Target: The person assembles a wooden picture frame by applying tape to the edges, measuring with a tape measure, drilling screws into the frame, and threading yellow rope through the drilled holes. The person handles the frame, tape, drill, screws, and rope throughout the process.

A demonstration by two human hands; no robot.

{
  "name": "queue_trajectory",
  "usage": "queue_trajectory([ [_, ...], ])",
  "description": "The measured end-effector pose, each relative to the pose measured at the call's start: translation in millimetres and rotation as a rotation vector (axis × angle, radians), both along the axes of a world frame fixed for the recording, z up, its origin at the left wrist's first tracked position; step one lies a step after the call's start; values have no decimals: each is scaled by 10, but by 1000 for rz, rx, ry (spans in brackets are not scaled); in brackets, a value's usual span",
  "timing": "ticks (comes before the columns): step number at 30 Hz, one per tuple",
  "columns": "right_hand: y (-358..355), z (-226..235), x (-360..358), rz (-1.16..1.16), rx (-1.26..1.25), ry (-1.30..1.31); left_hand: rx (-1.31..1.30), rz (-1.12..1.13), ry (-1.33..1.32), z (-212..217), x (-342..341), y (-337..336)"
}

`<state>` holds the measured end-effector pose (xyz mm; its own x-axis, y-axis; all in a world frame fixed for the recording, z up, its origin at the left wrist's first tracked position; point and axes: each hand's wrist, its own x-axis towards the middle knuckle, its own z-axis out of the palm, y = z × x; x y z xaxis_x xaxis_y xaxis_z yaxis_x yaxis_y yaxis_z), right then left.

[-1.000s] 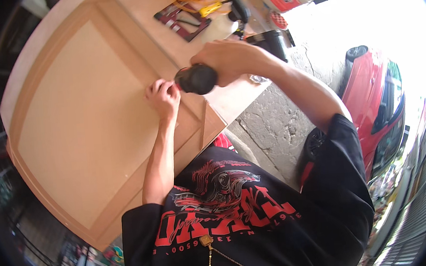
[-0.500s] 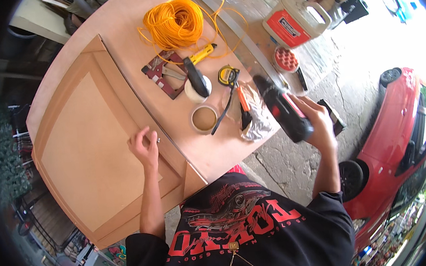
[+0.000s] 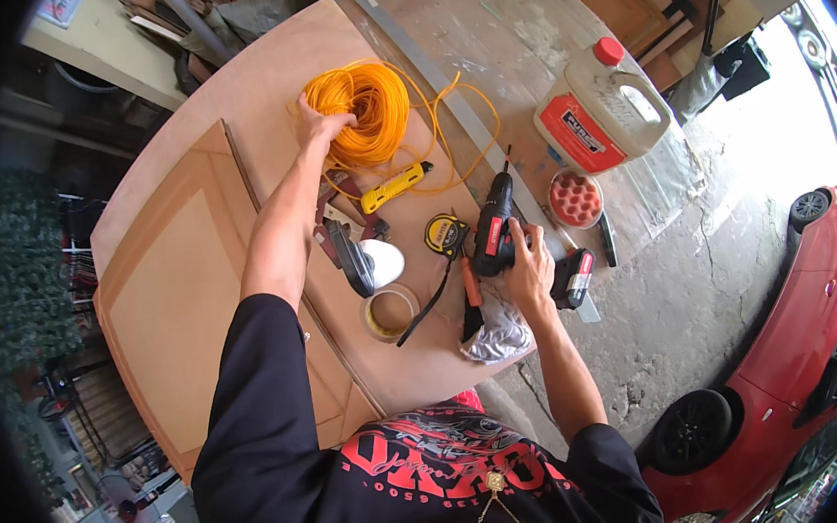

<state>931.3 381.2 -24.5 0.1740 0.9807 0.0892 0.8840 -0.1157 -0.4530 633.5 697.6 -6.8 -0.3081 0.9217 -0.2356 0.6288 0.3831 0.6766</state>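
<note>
My left hand (image 3: 321,127) reaches to the far side of the board and grips the near-left part of a coil of orange cord (image 3: 383,117), its fingers around the strands. At the right, my right hand (image 3: 534,264) is closed on the handle of a black and red cordless drill (image 3: 494,226), whose bit points away from me. I cannot tell whether the drill rests on the surface. A yellow utility knife (image 3: 396,187) lies just below the coil. Left of the drill is a yellow and black tape measure (image 3: 444,234).
A framed wooden panel (image 3: 186,309) lies at the left. Near the middle are a roll of tape (image 3: 390,313), a white round container (image 3: 381,264) and a crumpled silvery wrapper (image 3: 498,334). A large jug (image 3: 598,110) and a red-topped tub (image 3: 576,198) stand at the right. A red car (image 3: 789,340) is beyond.
My left hand has moved from above the wooden panel to the orange coil and taken hold of it. My right hand has brought the drill inward, beside the tape measure.
</note>
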Motion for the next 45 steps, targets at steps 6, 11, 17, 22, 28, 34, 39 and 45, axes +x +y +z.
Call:
queue_trajectory([
  [6,-52,151,135,126,-13,109,412,-65,-350,736,-148,256],
  [11,96,609,1,55,156,287,728,-366,-761,2352,-930,-211],
  [17,86,1587,-783,46,581,394,897,-227,-541,3755,-2378,-1677],
  [22,-291,2021,-2174,450,674,574,927,-42,-596,3815,-3617,-3180],
  [28,-454,1923,-4479,845,94,920,888,121,-863,3240,-4572,-4456],
  [34,-1274,1118,-5402,846,-897,1711,719,181,-1030,2453,-5149,-5396],
  [39,-1886,458,-5259,387,-878,1564,380,-143,-594,1482,-5236,-5591],
  [45,-2009,412,-5148,209,-327,1145,435,-507,379,783,-4760,-5965],
])
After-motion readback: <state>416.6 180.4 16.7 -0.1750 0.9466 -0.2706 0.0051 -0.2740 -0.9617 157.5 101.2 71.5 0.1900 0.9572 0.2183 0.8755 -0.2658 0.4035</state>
